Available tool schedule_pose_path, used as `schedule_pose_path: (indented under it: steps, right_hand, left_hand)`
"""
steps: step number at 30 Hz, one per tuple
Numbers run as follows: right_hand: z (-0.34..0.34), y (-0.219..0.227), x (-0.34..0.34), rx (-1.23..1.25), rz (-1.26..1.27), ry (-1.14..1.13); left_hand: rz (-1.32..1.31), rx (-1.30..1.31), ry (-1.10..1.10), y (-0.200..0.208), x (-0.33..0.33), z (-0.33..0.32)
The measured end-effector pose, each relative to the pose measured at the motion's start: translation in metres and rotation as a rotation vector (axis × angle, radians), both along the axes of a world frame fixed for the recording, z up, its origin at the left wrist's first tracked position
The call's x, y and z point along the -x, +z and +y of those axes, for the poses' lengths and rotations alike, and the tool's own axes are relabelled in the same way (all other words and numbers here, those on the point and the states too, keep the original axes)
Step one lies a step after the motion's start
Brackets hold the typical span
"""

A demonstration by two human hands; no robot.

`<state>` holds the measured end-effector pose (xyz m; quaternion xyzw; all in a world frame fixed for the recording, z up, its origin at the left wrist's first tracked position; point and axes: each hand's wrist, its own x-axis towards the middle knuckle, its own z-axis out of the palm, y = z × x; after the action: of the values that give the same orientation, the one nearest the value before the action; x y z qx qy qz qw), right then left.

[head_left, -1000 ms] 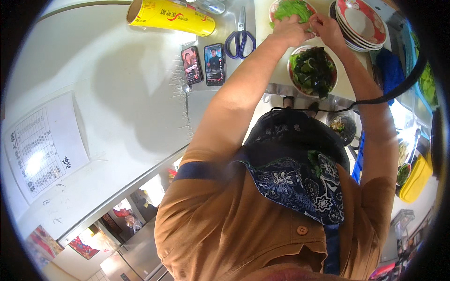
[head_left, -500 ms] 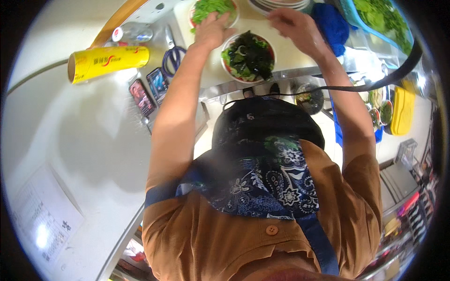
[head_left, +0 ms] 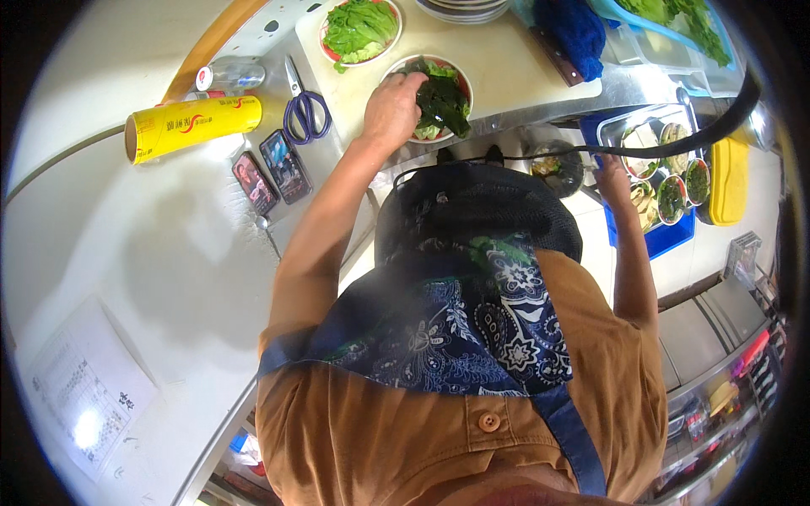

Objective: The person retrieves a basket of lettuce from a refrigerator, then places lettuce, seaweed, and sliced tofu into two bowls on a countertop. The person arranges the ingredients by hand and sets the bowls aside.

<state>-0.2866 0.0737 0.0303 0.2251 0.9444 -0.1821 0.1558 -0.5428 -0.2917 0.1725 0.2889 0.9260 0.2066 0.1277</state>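
Observation:
My left hand (head_left: 393, 111) is closed over the left rim of a white-and-red bowl (head_left: 469, 81), its fingertips touching the dark leafy greens (head_left: 445, 99) piled inside. Low on the right, my right hand (head_left: 613, 179) is at the left edge of a tray (head_left: 604, 133), its fingers bent at the rim. That tray carries several bowls of food and rests on a blue one (head_left: 663, 244). A second bowl (head_left: 398, 34), heaped with light green lettuce (head_left: 358, 32), stands on the pale cutting board (head_left: 498, 55).
Left of the board lie scissors (head_left: 307, 116), two phones (head_left: 285, 167), a yellow roll (head_left: 192, 128) and a clear bottle (head_left: 236, 77). Stacked plates (head_left: 462, 12), a blue cloth (head_left: 582, 38) and a knife (head_left: 560, 63) are at the back. A dark strap (head_left: 675, 150) crosses before the tray.
My left hand has moved from the lettuce to the bowl of dark greens. My right hand has left the plates and gone down to the tray on the right.

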Motion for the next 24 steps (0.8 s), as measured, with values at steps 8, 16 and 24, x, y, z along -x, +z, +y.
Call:
schedule_pose_path:
  steps: [8, 16, 24]
  right_hand:
    - [-0.017, 0.030, 0.022, 0.236, 0.006, 0.088]
    - [-0.077, 0.113, 0.153, 0.535, 0.522, 0.431]
    - [-0.182, 0.130, 0.221, 0.143, 0.653, 0.982]
  left_hand:
    - [0.197, -0.435, 0.155, 0.026, -0.013, -0.015]
    - [0.073, -0.548, 0.264, -0.004, -0.014, -0.014]
    - [0.064, -0.580, 0.234, -0.020, -0.033, -0.016]
